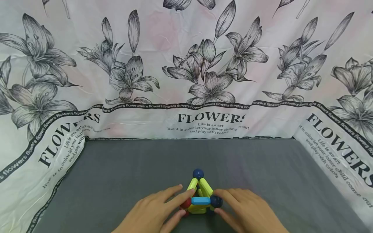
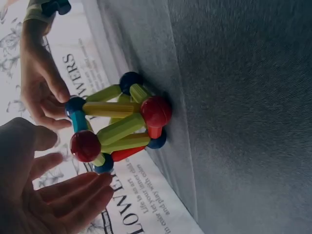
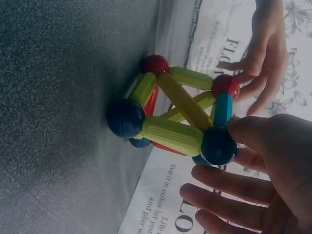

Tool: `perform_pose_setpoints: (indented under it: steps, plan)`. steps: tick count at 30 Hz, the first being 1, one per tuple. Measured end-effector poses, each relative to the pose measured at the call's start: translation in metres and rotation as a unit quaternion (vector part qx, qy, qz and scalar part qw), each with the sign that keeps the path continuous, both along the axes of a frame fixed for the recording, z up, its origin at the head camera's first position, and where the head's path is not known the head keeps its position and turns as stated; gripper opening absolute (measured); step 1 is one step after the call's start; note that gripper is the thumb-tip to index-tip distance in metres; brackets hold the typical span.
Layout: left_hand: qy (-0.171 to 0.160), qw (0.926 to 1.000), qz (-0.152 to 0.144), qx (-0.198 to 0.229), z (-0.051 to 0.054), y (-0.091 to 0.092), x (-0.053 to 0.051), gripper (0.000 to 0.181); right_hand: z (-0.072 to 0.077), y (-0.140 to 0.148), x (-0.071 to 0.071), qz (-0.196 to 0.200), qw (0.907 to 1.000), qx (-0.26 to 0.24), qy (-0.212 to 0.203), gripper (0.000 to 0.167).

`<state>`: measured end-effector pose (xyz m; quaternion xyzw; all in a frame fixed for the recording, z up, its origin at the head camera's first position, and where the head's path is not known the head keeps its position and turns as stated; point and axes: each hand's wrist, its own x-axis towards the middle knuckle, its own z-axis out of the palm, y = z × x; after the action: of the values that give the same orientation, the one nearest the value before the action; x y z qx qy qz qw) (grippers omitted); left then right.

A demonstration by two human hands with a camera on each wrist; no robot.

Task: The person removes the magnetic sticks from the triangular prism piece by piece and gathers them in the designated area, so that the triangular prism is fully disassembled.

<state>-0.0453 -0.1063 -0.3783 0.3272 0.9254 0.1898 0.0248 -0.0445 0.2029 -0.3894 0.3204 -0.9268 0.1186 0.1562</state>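
A frame of magnetic balls and rods (image 1: 200, 201) stands on the grey table between both hands, with red and dark blue balls joined by yellow-green, yellow, red and light blue rods. My right hand (image 1: 247, 207) pinches the near upper dark blue ball (image 3: 219, 145) between thumb and index finger, its other fingers spread. On the other side, my left hand (image 1: 155, 208) is around the near upper red ball (image 2: 86, 146), fingers spread and loosely bent; in the left wrist view small gaps show between fingertips and ball. A light blue rod (image 1: 200, 200) links these two balls.
Grey cloth (image 1: 131, 168) covers the table under the frame. White fabric with printed flowers and lettering (image 1: 204, 121) hangs behind it and along both sides. A dark wrist device (image 2: 56, 7) is strapped on the right arm.
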Motion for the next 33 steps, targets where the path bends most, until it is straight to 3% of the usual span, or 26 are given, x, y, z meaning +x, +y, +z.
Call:
perform_pose_setpoints:
  steps: [2, 6, 9, 14, 19, 26, 33]
  plan:
    - [-0.006, 0.9998, -0.012, 0.018, -0.003, 0.003, -0.005, 0.047, -0.001, -0.001, 0.0, -0.003, 0.9999, -0.003, -0.011, 0.049]
    - [0.016, 0.9971, -0.035, 0.065, -0.012, 0.007, -0.013, 0.04, -0.001, -0.005, -0.002, -0.011, 0.9995, -0.008, -0.029, 0.041]
    - [0.021, 0.9955, -0.044, 0.082, -0.014, 0.013, -0.018, 0.039, -0.002, -0.007, -0.004, -0.01, 0.9997, -0.007, -0.022, 0.04]
    - [0.027, 0.9946, -0.042, 0.091, -0.013, 0.021, -0.022, 0.034, -0.007, -0.009, -0.009, 0.007, 0.9997, -0.018, 0.013, 0.04]
    - [0.001, 0.9946, -0.033, 0.099, -0.011, 0.023, -0.022, 0.027, -0.014, -0.011, -0.01, 0.036, 0.9974, -0.055, 0.029, 0.041]
    - [-0.001, 0.9945, -0.025, 0.101, -0.009, 0.025, -0.022, 0.021, -0.018, -0.018, -0.005, 0.031, 0.9936, -0.106, -0.022, 0.04]
    - [-0.013, 0.9951, -0.025, 0.095, -0.008, 0.026, -0.022, 0.022, -0.021, -0.02, -0.006, 0.06, 0.9857, -0.152, -0.04, 0.038]
